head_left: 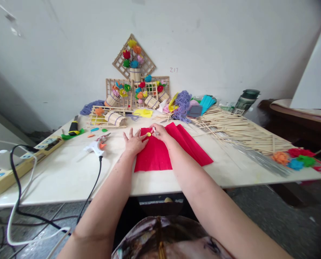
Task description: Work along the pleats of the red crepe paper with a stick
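Observation:
A sheet of red crepe paper lies flat before me on the white table, a folded part of it slanting off to the right. On its upper area rests a small yellow oval petal piece. My left hand is spread flat over the paper's left edge, with a fingertip at the yellow piece. Pinched in my right hand is a pale pen, close to the right side of the yellow piece; its tip is too small to make out.
Left of the paper lie a glue gun, a yellow-black utility knife and a power strip. Bamboo lattices with paper flowers lean at the back. Thin sticks, metal wires and a bottle occupy the right.

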`<action>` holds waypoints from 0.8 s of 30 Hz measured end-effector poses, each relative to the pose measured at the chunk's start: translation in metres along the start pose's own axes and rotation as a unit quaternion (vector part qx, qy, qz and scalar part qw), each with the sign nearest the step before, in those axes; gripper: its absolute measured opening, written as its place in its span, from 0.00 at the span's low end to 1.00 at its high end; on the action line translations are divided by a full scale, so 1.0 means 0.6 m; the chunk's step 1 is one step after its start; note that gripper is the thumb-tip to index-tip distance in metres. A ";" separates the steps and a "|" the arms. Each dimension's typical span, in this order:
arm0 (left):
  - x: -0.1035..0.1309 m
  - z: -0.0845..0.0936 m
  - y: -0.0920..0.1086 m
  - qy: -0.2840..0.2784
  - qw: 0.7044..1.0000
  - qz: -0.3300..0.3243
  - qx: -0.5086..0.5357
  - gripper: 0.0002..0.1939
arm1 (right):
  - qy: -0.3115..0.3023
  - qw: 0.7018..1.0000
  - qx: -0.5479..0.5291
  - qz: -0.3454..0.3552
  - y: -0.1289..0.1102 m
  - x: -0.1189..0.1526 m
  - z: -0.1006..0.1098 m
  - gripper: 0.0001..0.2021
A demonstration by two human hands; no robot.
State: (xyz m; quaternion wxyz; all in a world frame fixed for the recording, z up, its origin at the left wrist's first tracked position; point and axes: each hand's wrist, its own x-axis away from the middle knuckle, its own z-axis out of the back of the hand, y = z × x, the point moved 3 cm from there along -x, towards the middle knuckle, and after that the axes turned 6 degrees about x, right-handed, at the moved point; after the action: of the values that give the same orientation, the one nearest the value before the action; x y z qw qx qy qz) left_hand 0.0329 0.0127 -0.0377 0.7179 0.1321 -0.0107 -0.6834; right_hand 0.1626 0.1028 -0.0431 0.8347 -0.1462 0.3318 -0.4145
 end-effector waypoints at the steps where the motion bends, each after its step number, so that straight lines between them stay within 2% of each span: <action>1: 0.000 0.000 0.000 -0.001 1.000 0.000 -0.001 0.24 | -0.002 1.000 -0.004 0.011 0.002 0.000 0.000 0.16; 8: 0.000 0.000 0.000 -0.001 1.000 0.001 -0.006 0.24 | -0.008 1.000 -0.006 0.023 0.004 -0.002 -0.004 0.18; 14: 0.001 -0.001 0.000 0.000 1.000 0.002 -0.013 0.25 | -0.003 1.000 -0.014 -0.007 0.005 -0.003 -0.012 0.17; 24: 0.004 0.001 0.010 0.045 0.997 -0.032 -0.052 0.23 | -0.005 0.999 -0.021 -0.027 -0.001 0.001 -0.009 0.16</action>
State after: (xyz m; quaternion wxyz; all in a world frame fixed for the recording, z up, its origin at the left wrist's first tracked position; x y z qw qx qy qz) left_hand 0.0387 0.0106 -0.0365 0.7011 0.1257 0.0618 -0.6992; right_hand 0.1589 0.1020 -0.0468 0.8216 -0.1743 0.3326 -0.4288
